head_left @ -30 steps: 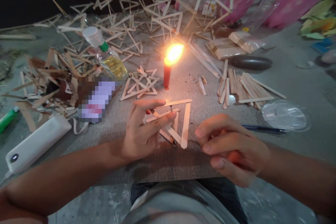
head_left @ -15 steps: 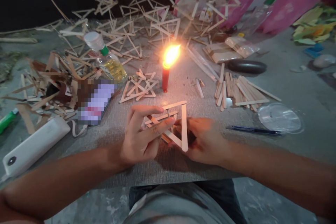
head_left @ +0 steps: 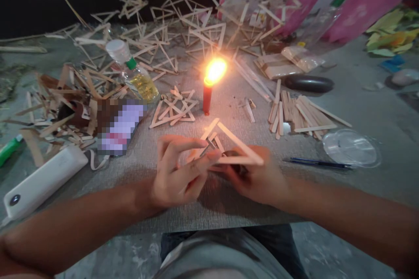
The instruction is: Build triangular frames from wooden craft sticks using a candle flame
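Between my hands, just in front of the lit red candle, is a frame of popsicle sticks joined into triangles. My left hand grips its left part with thumb and fingers; a thin grey piece, too small to name, shows by the fingertips. My right hand is closed round the frame's lower right side, its fingertips partly hidden behind the sticks. A second small stick structure lies on the table left of the candle.
Left are a bottle with yellow liquid, a blurred phone and a white power bank. Loose popsicle sticks, a pen and a clear plastic lid lie right. Many stick triangles stand behind.
The stick frame has turned in my hands: its near corner has swung right and up, and its top corner has moved left. Both hands still hold it.
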A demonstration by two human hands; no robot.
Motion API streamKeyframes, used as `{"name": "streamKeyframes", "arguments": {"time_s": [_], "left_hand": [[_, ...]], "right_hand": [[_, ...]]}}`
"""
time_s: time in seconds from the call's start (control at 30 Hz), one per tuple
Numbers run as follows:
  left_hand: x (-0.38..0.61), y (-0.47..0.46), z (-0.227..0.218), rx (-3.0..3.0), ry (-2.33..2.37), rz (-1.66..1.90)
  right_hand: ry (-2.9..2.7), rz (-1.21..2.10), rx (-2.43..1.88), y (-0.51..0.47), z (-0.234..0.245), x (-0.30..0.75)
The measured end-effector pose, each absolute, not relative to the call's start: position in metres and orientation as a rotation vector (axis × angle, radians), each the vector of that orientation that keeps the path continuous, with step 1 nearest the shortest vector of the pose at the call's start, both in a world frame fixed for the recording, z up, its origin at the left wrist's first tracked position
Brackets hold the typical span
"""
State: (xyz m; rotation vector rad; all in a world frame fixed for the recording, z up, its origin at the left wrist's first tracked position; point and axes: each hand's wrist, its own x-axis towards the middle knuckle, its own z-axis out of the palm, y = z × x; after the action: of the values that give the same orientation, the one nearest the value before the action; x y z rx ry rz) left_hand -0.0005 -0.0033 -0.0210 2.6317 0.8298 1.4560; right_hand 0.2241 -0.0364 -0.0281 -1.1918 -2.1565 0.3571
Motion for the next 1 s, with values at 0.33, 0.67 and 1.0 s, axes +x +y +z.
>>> {"name": "streamKeyframes", "arguments": {"time_s": [0.33,0.67,1.0], "left_hand": [[0.008,0.0,-0.032,1.599,0.784,1.14],[0.011,0.002,-0.025,1.674,0.802,0.96],[0.016,0.001,-0.025,1.501,0.856,0.895]], "right_hand": [[-2.183,0.489,-1.05,-0.029,-0.032,0.227],[-2.232,0.603,-0.96,-0.022,-0.031,0.229],[-2.199,0.605,-0.989,-0.023,-0.024,0.231]]}}
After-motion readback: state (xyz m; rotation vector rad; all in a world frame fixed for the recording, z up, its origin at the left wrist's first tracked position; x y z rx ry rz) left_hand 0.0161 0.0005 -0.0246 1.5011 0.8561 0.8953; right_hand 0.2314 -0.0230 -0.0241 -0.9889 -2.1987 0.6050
